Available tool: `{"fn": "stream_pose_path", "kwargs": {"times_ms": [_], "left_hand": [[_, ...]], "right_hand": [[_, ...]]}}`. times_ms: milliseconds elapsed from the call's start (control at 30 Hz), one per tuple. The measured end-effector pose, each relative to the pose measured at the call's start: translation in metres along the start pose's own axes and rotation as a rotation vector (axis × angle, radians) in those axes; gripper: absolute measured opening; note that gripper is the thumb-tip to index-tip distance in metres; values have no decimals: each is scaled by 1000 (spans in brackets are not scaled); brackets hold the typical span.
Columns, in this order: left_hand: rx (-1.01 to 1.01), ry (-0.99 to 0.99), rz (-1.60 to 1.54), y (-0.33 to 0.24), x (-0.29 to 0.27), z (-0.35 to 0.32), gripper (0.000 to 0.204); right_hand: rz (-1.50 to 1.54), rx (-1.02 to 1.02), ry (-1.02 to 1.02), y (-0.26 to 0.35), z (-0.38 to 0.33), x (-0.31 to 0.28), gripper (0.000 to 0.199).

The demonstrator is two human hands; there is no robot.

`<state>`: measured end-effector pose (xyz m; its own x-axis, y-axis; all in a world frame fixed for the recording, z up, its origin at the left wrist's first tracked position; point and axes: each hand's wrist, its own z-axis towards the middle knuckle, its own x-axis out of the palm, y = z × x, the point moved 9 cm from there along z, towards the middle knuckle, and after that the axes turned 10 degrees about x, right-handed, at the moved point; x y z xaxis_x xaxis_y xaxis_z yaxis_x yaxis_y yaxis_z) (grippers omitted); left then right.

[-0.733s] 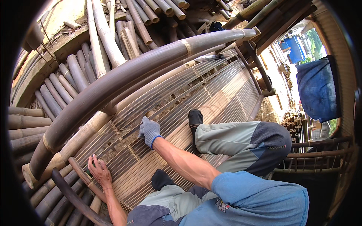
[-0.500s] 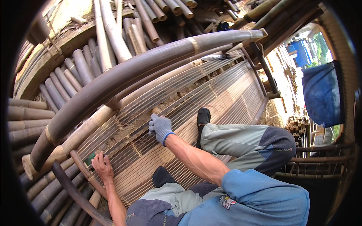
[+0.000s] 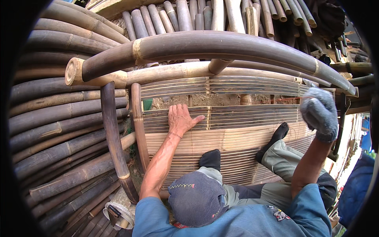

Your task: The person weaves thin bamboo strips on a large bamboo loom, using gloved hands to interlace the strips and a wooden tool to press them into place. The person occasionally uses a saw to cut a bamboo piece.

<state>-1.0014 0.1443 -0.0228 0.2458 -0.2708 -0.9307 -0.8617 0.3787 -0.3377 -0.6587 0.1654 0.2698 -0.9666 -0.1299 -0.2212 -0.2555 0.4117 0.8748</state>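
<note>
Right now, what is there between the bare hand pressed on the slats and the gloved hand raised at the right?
In the head view, only bamboo slat panel spans from the left hand to the gloved right hand, with a gap showing soil above and a dark-socked foot just below.

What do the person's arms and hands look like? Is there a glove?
Only one glove. The right hand wears a thick, fuzzy grey knitted glove that ends at the wrist. The left hand is bare, with a thin band around its wrist. Both forearms are bare, and short blue shirt sleeves cover the upper arms.
</note>
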Motion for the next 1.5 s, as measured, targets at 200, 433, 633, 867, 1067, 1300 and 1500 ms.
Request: {"fn": "stream_pose_path", "kwargs": {"times_ms": [200, 433, 633, 867, 1067, 1300, 1500], "left_hand": [[-134, -128, 60, 19, 6, 4, 63], [-239, 4, -210, 75, 3, 14, 29], [-101, 485, -321, 100, 56, 30, 27], [-17, 588, -611, 67, 83, 57, 34], [-274, 183, -367, 72, 27, 36, 23], [-219, 109, -1171, 48, -12, 5, 25], [-514, 237, -1377, 54, -11, -4, 21]], "right_hand": [[-90, -98, -560, 20, -6, -102, 20], [-1115, 163, -610, -128, 70, -39, 29], [-1275, 11, -194, -202, 128, 196, 24], [-927, -74, 433, -289, 213, 348, 22], [-933, -55, 309, -248, 181, 311, 29], [-455, -491, 81, -152, 100, 295, 20], [-948, -815, 866, -145, -52, 213, 15]]}}
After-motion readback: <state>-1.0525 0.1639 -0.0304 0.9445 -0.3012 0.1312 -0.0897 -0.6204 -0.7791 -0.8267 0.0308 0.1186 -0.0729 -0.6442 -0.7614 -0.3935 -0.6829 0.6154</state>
